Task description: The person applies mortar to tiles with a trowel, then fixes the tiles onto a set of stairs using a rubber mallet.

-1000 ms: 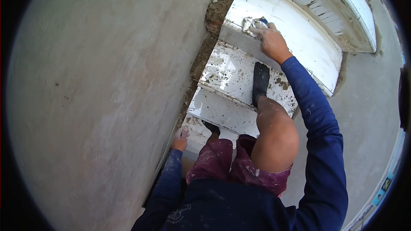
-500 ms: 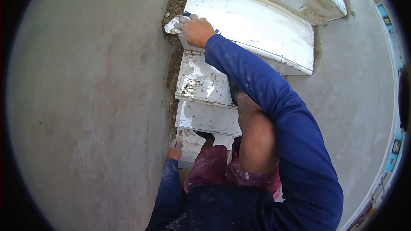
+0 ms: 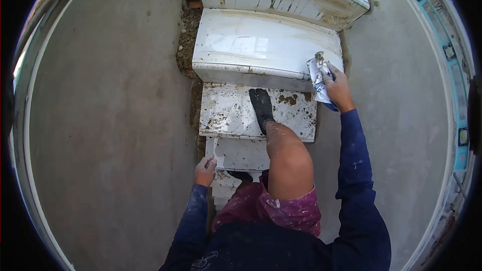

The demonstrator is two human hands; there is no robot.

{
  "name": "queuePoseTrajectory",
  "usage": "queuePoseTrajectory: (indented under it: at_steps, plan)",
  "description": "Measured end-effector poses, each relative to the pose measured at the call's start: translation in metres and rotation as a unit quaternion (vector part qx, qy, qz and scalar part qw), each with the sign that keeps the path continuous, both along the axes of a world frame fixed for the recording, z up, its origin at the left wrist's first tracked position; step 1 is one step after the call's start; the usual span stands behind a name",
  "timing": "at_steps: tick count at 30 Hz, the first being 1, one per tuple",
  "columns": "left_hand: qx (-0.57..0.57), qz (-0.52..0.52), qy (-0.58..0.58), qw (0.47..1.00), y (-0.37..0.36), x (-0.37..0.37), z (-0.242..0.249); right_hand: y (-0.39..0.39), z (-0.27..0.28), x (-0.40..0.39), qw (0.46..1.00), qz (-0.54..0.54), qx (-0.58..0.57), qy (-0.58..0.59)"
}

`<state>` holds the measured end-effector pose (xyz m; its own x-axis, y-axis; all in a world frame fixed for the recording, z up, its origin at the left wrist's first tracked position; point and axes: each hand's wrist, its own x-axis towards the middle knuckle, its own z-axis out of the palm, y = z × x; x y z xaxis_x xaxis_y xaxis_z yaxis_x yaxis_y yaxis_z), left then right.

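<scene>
Gripping the left edge of a white step (image 3: 241, 153), the left hand (image 3: 205, 169) sits nearest, fingers curled onto it. Farther up, a dark-socked foot (image 3: 261, 106) stands on a spattered step (image 3: 226, 110). Far right, the right hand (image 3: 337, 89) clamps a crumpled white rag (image 3: 317, 78) against the upper step's (image 3: 251, 45) right corner.

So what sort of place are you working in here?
Likely a building site, at an unfinished stairway: white-coated steps spattered with mortar, bare grey plastered walls either side, rubble in the gap beside them. The right hand holds a smeared rag at a step's edge.
</scene>
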<state>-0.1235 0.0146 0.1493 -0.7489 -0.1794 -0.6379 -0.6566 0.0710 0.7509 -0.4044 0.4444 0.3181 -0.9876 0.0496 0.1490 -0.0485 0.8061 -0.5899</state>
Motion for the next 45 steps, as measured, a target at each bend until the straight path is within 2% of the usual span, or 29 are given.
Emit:
queuePoseTrajectory:
  at_steps: [2,3,4,6,7,8,9,12,13,16,17,19,20,22,23,26,27,28,29,31,32,35,37,38,39,40,42,44,45]
  plan:
    - [0.047,-0.018,0.138,0.989,0.027,-0.077,0.062,-0.070,0.010,0.005,0.974,0.147,-0.155,-0.081]
    - [-0.070,-0.075,0.248,0.963,0.039,-0.111,0.097,-0.107,0.037,0.007,0.961,0.226,-0.048,-0.154]
    - [-0.149,-0.092,0.349,0.921,0.053,-0.138,0.140,-0.132,0.039,0.008,0.929,0.308,-0.057,-0.195]
    - [-0.343,-0.188,0.469,0.792,0.058,-0.182,0.178,-0.171,0.032,0.003,0.854,0.496,-0.006,-0.156]
    - [-0.196,-0.204,0.420,0.862,0.057,-0.194,0.180,-0.184,0.037,0.000,0.854,0.493,-0.020,-0.163]
    - [-0.041,-0.214,0.358,0.908,0.051,-0.203,0.182,-0.195,0.045,-0.003,0.855,0.488,-0.034,-0.172]
    - [0.117,-0.220,0.283,0.926,0.045,-0.205,0.181,-0.198,0.048,-0.001,0.856,0.481,-0.049,-0.183]
    - [0.006,-0.232,0.253,0.939,0.020,-0.199,0.163,-0.186,0.022,0.003,0.882,0.353,-0.235,-0.203]
    - [0.007,-0.180,0.252,0.951,0.020,-0.195,0.150,-0.180,0.014,0.006,0.875,0.348,-0.264,-0.209]
    - [0.000,-0.044,0.240,0.970,0.027,-0.188,0.113,-0.182,-0.004,0.027,0.869,0.456,-0.088,-0.170]
    - [-0.004,-0.008,0.237,0.971,0.033,-0.190,0.104,-0.184,-0.015,0.032,0.867,0.458,-0.117,-0.156]
    - [0.024,0.066,0.215,0.974,0.046,-0.196,0.080,-0.185,-0.025,0.025,0.896,0.402,-0.126,-0.140]
    - [0.132,0.132,0.179,0.966,0.048,-0.197,0.069,-0.188,-0.031,0.023,0.909,0.372,-0.131,-0.134]
    - [0.338,0.256,0.110,0.899,0.064,-0.209,0.084,-0.193,-0.037,0.022,0.928,0.303,-0.187,-0.105]
    - [0.373,0.270,0.093,0.883,0.068,-0.215,0.080,-0.194,-0.041,0.024,0.931,0.270,-0.220,-0.107]
    - [0.392,0.288,0.131,0.864,0.085,-0.224,0.083,-0.191,-0.053,0.029,0.948,0.179,-0.255,-0.070]
    - [0.391,0.328,0.118,0.852,0.095,-0.227,0.098,-0.188,-0.053,0.031,0.951,0.162,-0.254,-0.066]
    - [0.370,0.320,0.131,0.862,0.106,-0.227,0.099,-0.188,-0.049,0.031,0.955,0.147,-0.251,-0.058]
    - [0.347,0.315,0.144,0.872,0.117,-0.223,0.100,-0.189,-0.046,0.039,0.973,0.119,-0.195,-0.035]
    - [0.324,0.289,0.154,0.887,0.138,-0.207,0.106,-0.175,-0.030,0.045,0.953,0.095,-0.275,-0.088]
    - [0.375,0.231,0.166,0.882,0.140,-0.196,0.105,-0.164,-0.026,0.050,0.939,0.082,-0.314,-0.115]
    - [0.269,0.111,0.137,0.947,0.128,-0.147,0.082,-0.116,-0.020,0.083,0.977,-0.015,-0.211,-0.031]
    - [0.158,0.070,0.135,0.976,0.097,-0.101,0.036,-0.068,-0.034,0.116,0.955,-0.128,-0.264,0.033]
    - [0.145,0.067,0.092,0.983,0.075,-0.077,0.008,-0.050,-0.033,0.132,0.952,-0.197,-0.231,0.043]
    - [0.128,0.062,0.050,0.988,0.055,-0.055,-0.019,-0.028,-0.032,0.145,0.936,-0.225,-0.268,0.035]
    - [0.112,0.057,0.015,0.992,0.040,-0.040,-0.042,-0.009,-0.023,0.151,0.940,-0.226,-0.251,0.042]
    - [-0.017,-0.008,0.012,1.000,0.023,-0.005,-0.091,0.025,-0.028,0.157,0.954,-0.208,-0.214,0.036]
    - [-0.099,-0.061,0.026,0.993,0.019,0.002,-0.104,0.049,-0.042,0.153,0.969,-0.190,-0.157,0.012]
    - [-0.118,-0.074,0.044,0.989,0.021,-0.001,-0.099,0.071,-0.073,0.147,0.984,-0.162,-0.069,0.029]
